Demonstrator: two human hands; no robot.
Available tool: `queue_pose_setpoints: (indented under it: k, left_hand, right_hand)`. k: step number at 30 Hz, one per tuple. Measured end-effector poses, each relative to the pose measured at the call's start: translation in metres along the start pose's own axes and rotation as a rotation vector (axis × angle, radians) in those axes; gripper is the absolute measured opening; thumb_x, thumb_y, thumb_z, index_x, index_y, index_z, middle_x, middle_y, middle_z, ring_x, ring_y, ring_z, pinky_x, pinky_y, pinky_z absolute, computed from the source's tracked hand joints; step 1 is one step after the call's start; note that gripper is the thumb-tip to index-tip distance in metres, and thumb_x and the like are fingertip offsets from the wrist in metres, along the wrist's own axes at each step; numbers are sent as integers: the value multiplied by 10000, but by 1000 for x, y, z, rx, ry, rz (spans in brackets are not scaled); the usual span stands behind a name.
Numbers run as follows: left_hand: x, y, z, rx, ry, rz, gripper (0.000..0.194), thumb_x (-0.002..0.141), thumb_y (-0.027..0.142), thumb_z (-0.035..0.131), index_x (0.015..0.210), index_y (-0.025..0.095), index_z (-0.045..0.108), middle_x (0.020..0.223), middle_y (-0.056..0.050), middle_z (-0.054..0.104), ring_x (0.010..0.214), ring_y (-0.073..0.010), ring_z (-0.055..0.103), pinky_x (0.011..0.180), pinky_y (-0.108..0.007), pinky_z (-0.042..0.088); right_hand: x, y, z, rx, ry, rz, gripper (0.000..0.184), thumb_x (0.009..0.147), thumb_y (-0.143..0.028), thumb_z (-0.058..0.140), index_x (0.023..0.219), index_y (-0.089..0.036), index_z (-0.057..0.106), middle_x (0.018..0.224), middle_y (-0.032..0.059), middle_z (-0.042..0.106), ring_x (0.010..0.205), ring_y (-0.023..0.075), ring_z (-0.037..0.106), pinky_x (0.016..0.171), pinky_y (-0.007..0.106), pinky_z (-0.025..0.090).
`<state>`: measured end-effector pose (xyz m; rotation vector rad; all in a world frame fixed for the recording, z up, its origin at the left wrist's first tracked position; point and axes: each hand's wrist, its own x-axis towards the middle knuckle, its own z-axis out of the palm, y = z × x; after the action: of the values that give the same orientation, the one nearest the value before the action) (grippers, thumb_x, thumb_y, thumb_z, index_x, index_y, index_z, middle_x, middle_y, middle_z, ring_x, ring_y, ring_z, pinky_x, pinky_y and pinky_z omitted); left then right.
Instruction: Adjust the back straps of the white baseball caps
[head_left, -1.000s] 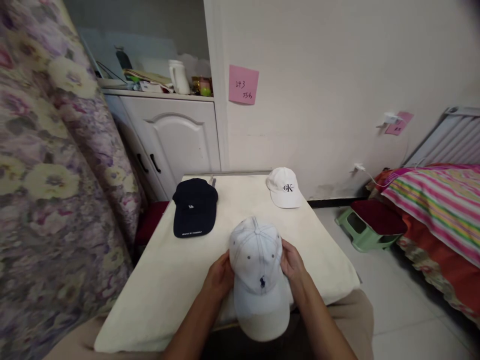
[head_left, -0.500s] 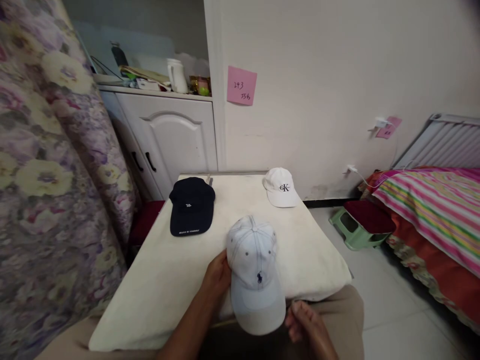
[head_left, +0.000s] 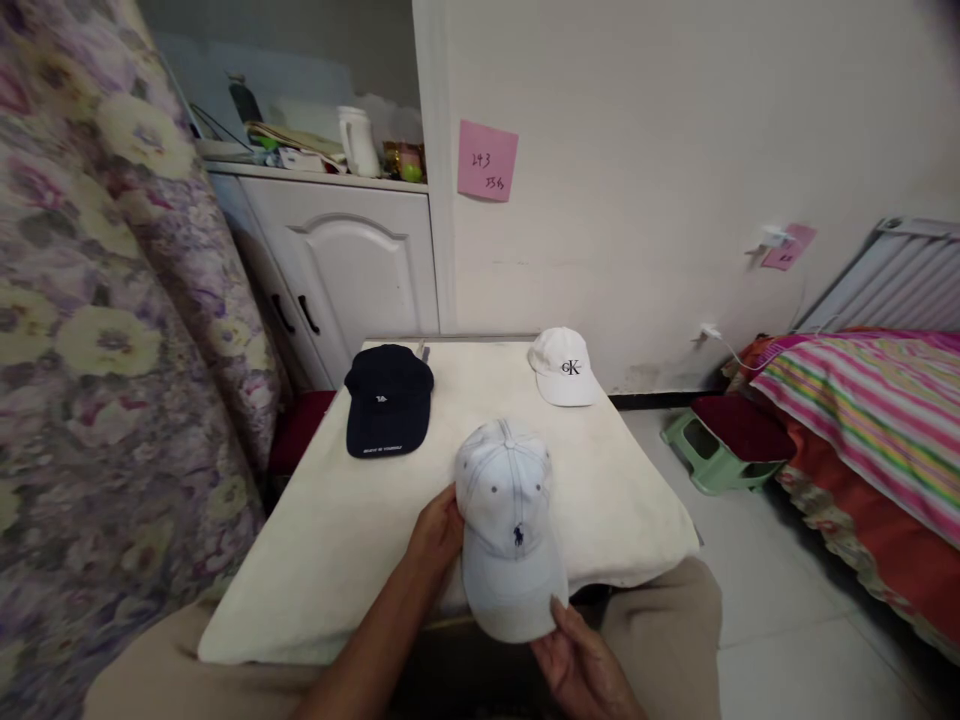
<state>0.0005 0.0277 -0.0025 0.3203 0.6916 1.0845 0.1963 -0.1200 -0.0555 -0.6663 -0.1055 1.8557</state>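
Note:
A pale blue baseball cap [head_left: 506, 505] with a small dark horse-rider emblem is held over the near edge of the table, its brim toward me. My left hand [head_left: 439, 530] grips the left side of its crown, with the fingertips hidden behind the fabric. At the brim's lower right corner, my right hand [head_left: 574, 650] pinches the edge, thumb on top and fingers beneath. Farther back on the left lies a navy cap [head_left: 390, 400] with white lettering on its brim. A white cap [head_left: 564, 367] with black letters sits at the back right.
The caps are on a cream-covered table [head_left: 300, 560] set against the wall. A green stool [head_left: 724, 445] with a dark red top stands right, beside a bed [head_left: 885, 420]. Flowered curtains [head_left: 112, 340] hang left, near a white cabinet [head_left: 352, 265].
My right hand has moved from beside the cap up to the brim and taken hold of its corner. My left hand keeps its grip. The view has shifted slightly.

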Motion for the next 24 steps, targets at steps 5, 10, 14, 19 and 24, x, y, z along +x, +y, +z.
queue_pose_setpoints:
  k: [5,10,14,19,24]
  left_hand:
    - [-6,1,5,-15,40,36,215,920,131,517,1033,121,699,866,-107,789,1016,-313,710,919,-407,532]
    - [-11,9,5,-55,19,43,277,973,213,473,1184,121,627,1007,-113,773,1049,-267,698,990,-381,496]
    - [-13,17,0,-56,-44,13,279,983,267,481,1176,118,618,1056,-127,749,1056,-256,687,1011,-391,480]
    - [-11,22,-7,-66,-32,18,247,994,293,463,1090,133,625,1081,-139,727,1041,-242,683,973,-376,489]
    - [-9,21,-10,-81,67,-5,263,1001,286,460,1127,122,622,1009,-133,725,922,-205,705,841,-322,520]
  right_hand:
    - [1,1,9,1,5,-29,370,673,-254,855,1022,-246,732,1163,54,737,1145,258,655,1013,449,497]
    - [0,-7,9,-51,0,-83,390,638,-274,873,1002,-244,734,1135,68,746,1093,257,679,984,434,511]
    - [3,-24,21,-92,-15,-108,397,676,-242,849,1049,-237,715,1192,84,721,1105,275,672,952,442,530]
    - [39,-56,57,-111,-118,-148,339,718,-162,808,1038,-204,704,1165,90,729,1067,254,687,904,368,567]
    - [125,-96,103,-69,-136,-222,294,727,-48,744,996,-158,699,946,82,779,903,219,737,815,314,610]
